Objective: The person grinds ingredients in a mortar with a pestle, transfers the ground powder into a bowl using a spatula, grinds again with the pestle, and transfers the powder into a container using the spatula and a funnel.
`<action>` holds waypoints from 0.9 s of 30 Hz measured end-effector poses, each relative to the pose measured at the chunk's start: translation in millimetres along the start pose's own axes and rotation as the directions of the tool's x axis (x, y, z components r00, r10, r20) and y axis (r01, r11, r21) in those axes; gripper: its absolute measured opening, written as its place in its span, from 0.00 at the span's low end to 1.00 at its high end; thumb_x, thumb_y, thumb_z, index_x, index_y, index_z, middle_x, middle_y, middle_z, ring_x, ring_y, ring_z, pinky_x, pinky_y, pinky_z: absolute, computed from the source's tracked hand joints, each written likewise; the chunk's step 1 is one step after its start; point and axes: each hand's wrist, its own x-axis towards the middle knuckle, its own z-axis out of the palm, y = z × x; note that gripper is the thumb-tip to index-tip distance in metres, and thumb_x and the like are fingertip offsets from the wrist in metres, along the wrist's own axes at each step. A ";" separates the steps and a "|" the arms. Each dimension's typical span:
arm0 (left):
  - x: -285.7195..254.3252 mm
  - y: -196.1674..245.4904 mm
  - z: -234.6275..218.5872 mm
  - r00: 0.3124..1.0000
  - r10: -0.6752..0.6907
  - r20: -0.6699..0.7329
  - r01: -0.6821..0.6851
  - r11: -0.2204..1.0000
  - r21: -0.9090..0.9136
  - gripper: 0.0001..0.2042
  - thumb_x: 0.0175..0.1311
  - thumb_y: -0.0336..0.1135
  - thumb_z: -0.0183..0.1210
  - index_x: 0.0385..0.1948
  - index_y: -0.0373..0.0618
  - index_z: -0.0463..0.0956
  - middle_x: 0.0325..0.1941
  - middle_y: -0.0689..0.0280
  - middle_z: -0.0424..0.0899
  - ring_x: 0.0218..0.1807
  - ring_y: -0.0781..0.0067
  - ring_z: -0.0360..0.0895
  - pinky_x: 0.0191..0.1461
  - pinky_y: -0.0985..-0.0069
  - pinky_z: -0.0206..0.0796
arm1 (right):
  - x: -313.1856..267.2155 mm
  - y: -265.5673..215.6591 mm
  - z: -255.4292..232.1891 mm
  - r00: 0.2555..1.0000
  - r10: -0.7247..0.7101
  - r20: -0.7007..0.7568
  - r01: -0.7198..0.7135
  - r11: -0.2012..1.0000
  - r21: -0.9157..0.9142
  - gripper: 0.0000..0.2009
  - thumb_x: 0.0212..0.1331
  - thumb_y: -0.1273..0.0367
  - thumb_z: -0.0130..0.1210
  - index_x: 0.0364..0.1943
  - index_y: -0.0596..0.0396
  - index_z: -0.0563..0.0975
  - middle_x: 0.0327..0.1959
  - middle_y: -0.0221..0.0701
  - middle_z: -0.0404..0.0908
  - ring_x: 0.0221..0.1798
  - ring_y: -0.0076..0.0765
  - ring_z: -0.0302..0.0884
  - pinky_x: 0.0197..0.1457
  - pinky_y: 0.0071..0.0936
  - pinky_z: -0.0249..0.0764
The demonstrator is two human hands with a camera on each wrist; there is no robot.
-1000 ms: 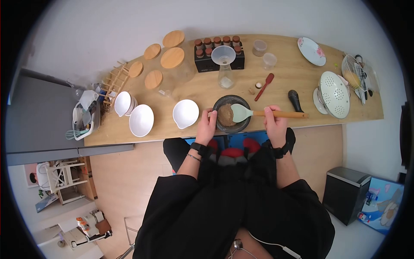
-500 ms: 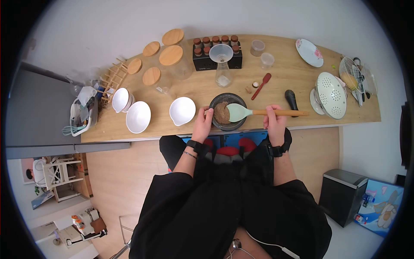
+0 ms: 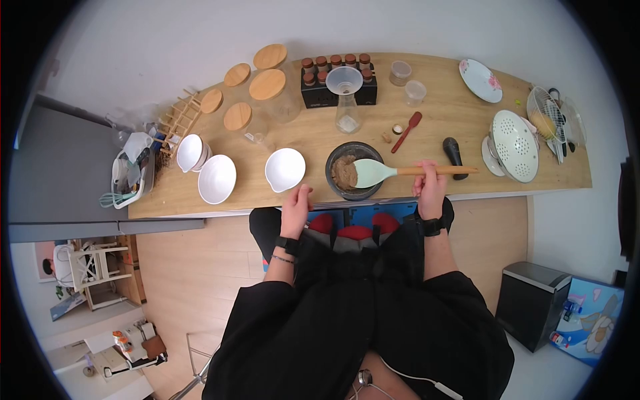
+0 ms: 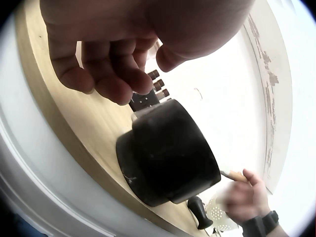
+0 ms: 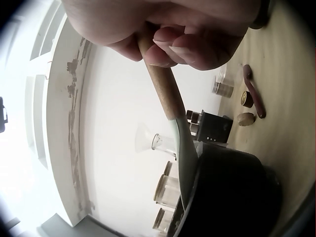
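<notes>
Left hand point(image 3: 295, 210): fingers loosely bent, hold nothing; it is near black bowl, not touching. Prob. better to steady the rim w/ it.
Black bowl point(image 3: 363, 148): on table point(image 3: 433, 130) nr front edge, w/ brown paste point(image 3: 343, 173) inside; should stay firm on table, I think.
Spatula point(image 3: 373, 173): green blade in black bowl, against right side of paste; slow strokes along wall would prob. gather it well.
Right hand point(image 3: 430, 187): fingers grip wooden handle point(image 5: 165, 91); holding nearer blade may give more control.
White bowls point(image 3: 217, 179): min. 3; leftmost maybe stack, can't tell qty.
Wood-lid jars point(image 3: 268, 85): 5.
Brown-lid bottles point(image 3: 336, 65): min. 8, funnel point(image 3: 344, 80) hides some space.
Clear tubs point(image 3: 415, 94): 2.
Pestle point(image 3: 453, 153): 1.
Colander point(image 3: 515, 147): 1.
</notes>
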 end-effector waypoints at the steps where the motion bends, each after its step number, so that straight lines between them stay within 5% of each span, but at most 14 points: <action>1: -0.6 -9.6 -7.2 0.999 -0.003 -0.045 0.000 0.998 -0.069 0.21 0.76 0.49 0.48 0.35 0.37 0.80 0.17 0.71 0.73 0.22 0.83 0.70 0.27 0.82 0.62 | 1.7 -1.5 -3.7 1.000 -0.010 -0.014 0.010 1.000 0.011 0.10 0.69 0.63 0.51 0.36 0.54 0.76 0.13 0.23 0.65 0.12 0.17 0.58 0.15 0.18 0.56; 8: -1.3 -13.1 -46.1 0.952 -0.247 -0.182 0.227 0.966 -0.121 0.26 0.73 0.55 0.50 0.28 0.37 0.79 0.15 0.70 0.73 0.17 0.82 0.68 0.21 0.83 0.56 | 0.4 -6.6 -6.4 0.997 -0.009 -0.075 0.015 0.996 0.090 0.11 0.70 0.62 0.50 0.34 0.54 0.74 0.12 0.23 0.61 0.11 0.19 0.55 0.14 0.19 0.53; 16: 19.8 -15.4 -45.1 0.963 -0.217 -0.157 0.197 0.972 -0.131 0.24 0.73 0.55 0.49 0.34 0.37 0.78 0.16 0.71 0.73 0.18 0.83 0.68 0.20 0.84 0.55 | -3.3 -4.8 -9.2 0.998 -0.011 -0.066 0.020 0.991 0.130 0.11 0.69 0.61 0.51 0.35 0.54 0.74 0.12 0.23 0.61 0.11 0.19 0.55 0.14 0.19 0.53; 27: 26.0 -33.2 -42.6 0.969 -0.175 -0.173 0.137 0.968 -0.209 0.18 0.74 0.43 0.51 0.27 0.39 0.77 0.16 0.71 0.72 0.19 0.82 0.68 0.23 0.81 0.56 | -4.3 -3.4 -16.0 0.997 0.020 -0.075 -0.005 0.979 0.203 0.12 0.68 0.60 0.51 0.35 0.54 0.74 0.12 0.23 0.61 0.11 0.20 0.54 0.14 0.20 0.52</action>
